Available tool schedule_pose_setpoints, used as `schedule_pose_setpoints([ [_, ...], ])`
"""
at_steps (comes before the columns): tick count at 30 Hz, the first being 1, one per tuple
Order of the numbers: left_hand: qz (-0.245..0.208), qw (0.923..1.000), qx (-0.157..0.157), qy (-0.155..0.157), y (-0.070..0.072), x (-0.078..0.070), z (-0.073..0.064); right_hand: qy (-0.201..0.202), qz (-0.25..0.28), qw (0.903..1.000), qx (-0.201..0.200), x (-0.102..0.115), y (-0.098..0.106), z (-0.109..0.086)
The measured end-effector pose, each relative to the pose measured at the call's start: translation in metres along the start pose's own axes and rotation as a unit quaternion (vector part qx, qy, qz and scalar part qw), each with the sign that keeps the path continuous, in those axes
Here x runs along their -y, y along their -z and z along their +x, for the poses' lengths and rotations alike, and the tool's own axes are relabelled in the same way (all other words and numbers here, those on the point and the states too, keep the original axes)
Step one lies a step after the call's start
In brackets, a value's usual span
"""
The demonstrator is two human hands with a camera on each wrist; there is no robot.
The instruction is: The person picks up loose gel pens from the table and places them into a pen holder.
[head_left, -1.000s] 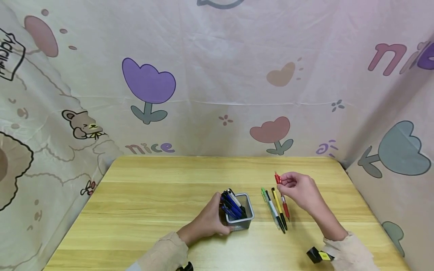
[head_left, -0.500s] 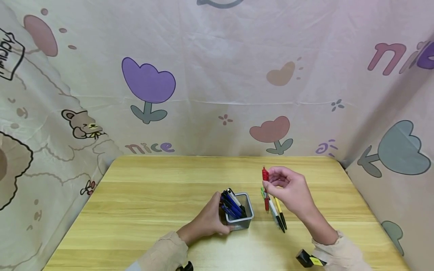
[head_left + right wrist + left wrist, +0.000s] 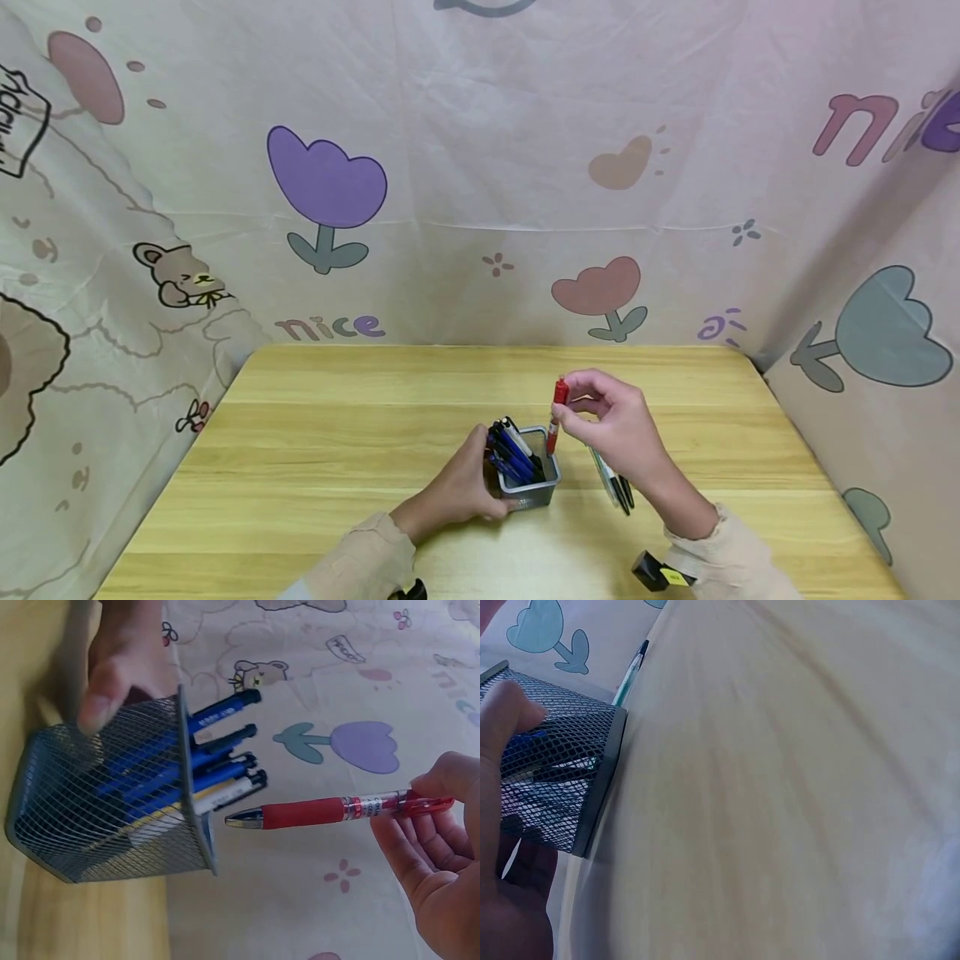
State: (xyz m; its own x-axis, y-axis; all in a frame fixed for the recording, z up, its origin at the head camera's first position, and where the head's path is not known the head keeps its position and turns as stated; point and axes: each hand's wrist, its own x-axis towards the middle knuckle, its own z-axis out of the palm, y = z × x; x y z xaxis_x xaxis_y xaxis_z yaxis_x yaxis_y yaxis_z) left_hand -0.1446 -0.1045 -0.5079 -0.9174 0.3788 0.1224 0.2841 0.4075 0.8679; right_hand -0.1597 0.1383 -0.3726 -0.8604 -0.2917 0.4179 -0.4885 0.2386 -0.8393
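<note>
A grey mesh pen holder (image 3: pixel 532 497) stands on the table with several pens (image 3: pixel 217 761) in it, blue ones and a white one, leaning to one side. My left hand (image 3: pixel 459 487) grips the holder from its left, thumb and fingers around the mesh, as the left wrist view (image 3: pixel 555 750) also shows. Between thumb and fingertips my right hand (image 3: pixel 611 421) pinches a red pen (image 3: pixel 304 814) near its top end. The pen's metal tip points down at the holder's rim, just at the right side of the opening.
Several pens (image 3: pixel 617 485) lie side by side on the table, right of the holder and partly behind my right hand. The wooden table (image 3: pixel 322 433) ends at a patterned cloth wall (image 3: pixel 465 192). A black wrist device (image 3: pixel 651 572) hangs by the right sleeve.
My right hand has carried the red pen leftward from above the lying pens to the holder and turned it more upright. My left hand and the holder have stayed put.
</note>
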Motion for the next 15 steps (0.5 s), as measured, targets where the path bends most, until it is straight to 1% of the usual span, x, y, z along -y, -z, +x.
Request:
schedule_pose_setpoints([
  [9, -0.002, 0.9999, 0.001, -0.012, 0.0, 0.0, 0.001, 0.049, -0.014, 0.9987, 0.011, -0.013, -0.017, -0.002],
  [12, -0.005, 0.9999, 0.002, -0.012, 0.0, 0.0, 0.0, 0.056, -0.019, 0.9982, 0.016, -0.017, -0.021, -0.002],
  [15, -0.004, 0.9999, 0.003, -0.013, 0.0, 0.0, 0.0, 0.05, -0.021, 0.9982, 0.024, -0.021, -0.024, -0.003],
])
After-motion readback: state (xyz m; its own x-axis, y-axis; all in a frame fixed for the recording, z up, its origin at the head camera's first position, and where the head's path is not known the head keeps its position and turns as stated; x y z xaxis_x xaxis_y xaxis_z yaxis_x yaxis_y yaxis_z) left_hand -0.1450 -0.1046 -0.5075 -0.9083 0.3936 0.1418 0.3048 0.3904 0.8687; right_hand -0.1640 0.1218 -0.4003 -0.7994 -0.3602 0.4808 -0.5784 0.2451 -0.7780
